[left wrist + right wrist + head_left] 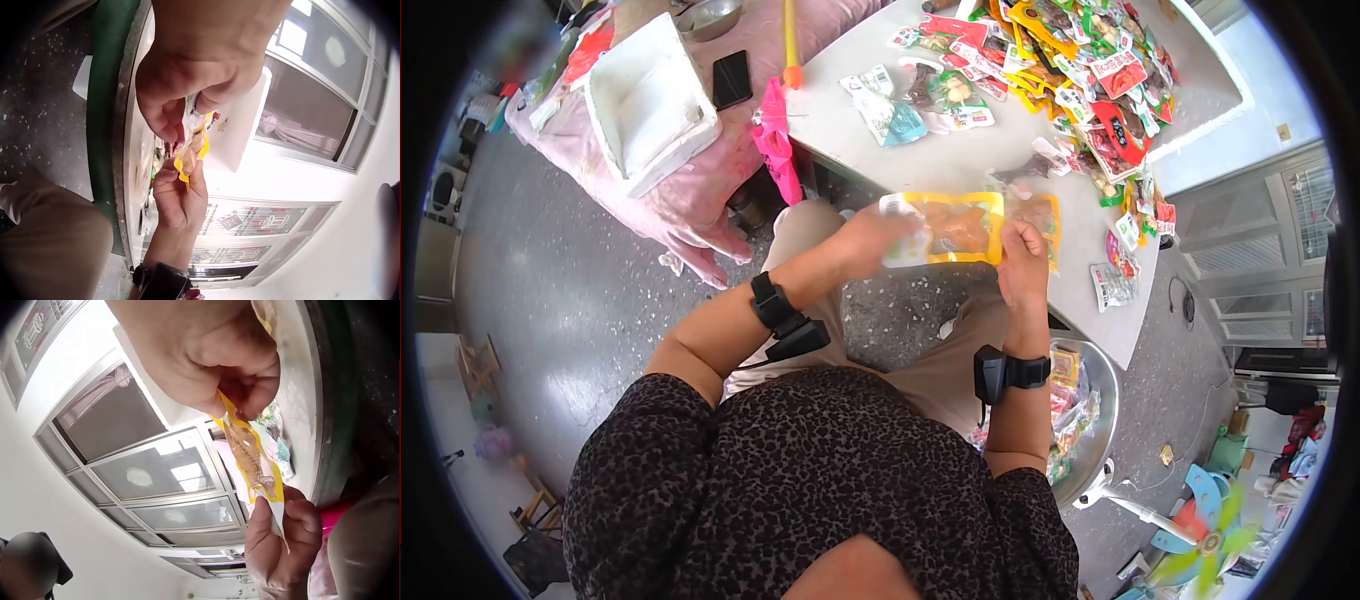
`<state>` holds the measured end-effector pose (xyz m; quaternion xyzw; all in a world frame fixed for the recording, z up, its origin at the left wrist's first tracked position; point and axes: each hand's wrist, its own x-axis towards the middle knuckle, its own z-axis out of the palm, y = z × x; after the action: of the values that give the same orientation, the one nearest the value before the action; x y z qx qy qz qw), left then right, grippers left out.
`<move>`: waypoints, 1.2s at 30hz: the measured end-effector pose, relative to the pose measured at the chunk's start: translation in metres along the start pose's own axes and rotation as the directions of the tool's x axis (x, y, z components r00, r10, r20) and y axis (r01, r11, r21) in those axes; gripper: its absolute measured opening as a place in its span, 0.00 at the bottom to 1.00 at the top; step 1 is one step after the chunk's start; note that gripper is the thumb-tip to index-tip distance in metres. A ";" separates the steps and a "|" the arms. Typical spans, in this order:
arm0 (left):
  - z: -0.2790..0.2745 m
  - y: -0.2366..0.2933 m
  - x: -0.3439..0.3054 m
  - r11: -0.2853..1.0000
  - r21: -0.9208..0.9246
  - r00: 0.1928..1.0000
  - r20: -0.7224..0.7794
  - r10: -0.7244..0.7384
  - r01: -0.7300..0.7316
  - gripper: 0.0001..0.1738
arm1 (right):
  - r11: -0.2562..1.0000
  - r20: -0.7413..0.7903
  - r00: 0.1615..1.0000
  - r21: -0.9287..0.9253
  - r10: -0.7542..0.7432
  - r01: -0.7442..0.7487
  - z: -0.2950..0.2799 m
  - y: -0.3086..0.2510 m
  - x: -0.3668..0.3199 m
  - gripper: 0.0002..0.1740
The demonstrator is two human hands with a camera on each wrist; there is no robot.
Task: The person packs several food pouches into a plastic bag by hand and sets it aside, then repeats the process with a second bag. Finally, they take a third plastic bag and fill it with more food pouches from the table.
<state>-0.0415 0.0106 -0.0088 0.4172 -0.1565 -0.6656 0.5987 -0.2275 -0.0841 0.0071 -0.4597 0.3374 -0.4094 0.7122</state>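
Note:
A yellow-edged food packet (960, 228) with brown contents is held between both hands above the table's front edge. The left hand (868, 240) pinches its whitish end; the right hand (1024, 262) pinches the opposite yellow end. In the left wrist view the left hand (194, 81) is at the top and the right hand (178, 200) below, the packet (192, 153) between them. The right wrist view shows the packet (247, 453) edge tilted, with the right hand (212, 356) above and the left hand (281, 537) below. Another yellow-edged packet (1042, 215) lies behind the right hand.
A heap of colourful packets (1090, 80) covers the table's (840, 120) back right. A metal basin (1105, 400) of packets stands low at the right. At the left are a white foam box (645, 105), a phone (732, 79) and a pink bag (774, 140).

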 end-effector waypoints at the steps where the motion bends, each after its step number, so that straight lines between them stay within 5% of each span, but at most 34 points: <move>1: -0.009 0.000 -0.001 1.000 -0.006 1.000 -0.022 0.007 -0.007 0.14 | 0.976 -0.027 0.995 -0.198 -0.094 0.087 -0.006 0.005 0.004 0.06; 3: -0.021 0.004 -0.009 0.998 -0.047 0.998 -0.037 0.040 -0.042 0.13 | 0.792 -0.028 0.957 -0.568 -0.290 0.223 -0.025 0.019 0.019 0.10; 6: -0.026 0.021 -0.031 0.997 -0.021 0.990 -0.120 0.068 -0.071 0.12 | 0.087 0.289 0.775 -0.911 -0.562 0.403 -0.003 0.018 0.016 0.16; 7: -0.031 0.021 -0.033 0.995 -0.002 0.980 -0.175 0.096 -0.098 0.11 | 0.013 0.347 0.731 -0.899 -0.588 0.437 0.006 0.022 0.017 0.20; 10: -0.054 0.017 -0.032 0.989 -0.015 0.974 -0.174 0.144 -0.149 0.11 | -0.166 0.316 0.847 -0.948 -0.427 0.270 0.037 0.022 0.015 0.22; 16: -0.063 0.016 -0.039 0.985 -0.004 0.971 -0.166 0.170 -0.173 0.11 | -0.337 0.321 0.868 -0.921 -0.378 0.194 0.043 0.038 0.025 0.14; 22: -0.052 0.015 -0.040 0.986 -0.020 0.978 -0.130 0.162 -0.166 0.10 | -0.242 0.177 0.949 -0.964 -0.261 0.113 0.038 0.030 0.023 0.08; 28: -0.040 0.010 -0.042 0.997 -0.051 0.995 -0.073 0.062 -0.065 0.11 | 0.060 0.195 0.903 -0.970 -0.383 0.235 0.028 0.027 0.003 0.09; 33: -0.032 0.000 -0.040 0.993 -0.059 0.994 -0.047 0.102 -0.105 0.12 | 0.150 0.207 0.859 -0.939 -0.467 0.308 0.016 0.040 -0.006 0.07; 36: -0.036 0.000 -0.029 0.753 0.542 0.908 0.047 0.417 -0.374 0.09 | 0.217 0.183 0.837 -0.917 -0.515 0.334 0.015 0.037 -0.007 0.07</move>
<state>-0.0171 0.0477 -0.0198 0.5507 -0.3986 -0.4363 0.5894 -0.2072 -0.0630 -0.0216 -0.8167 0.4238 -0.3597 0.1549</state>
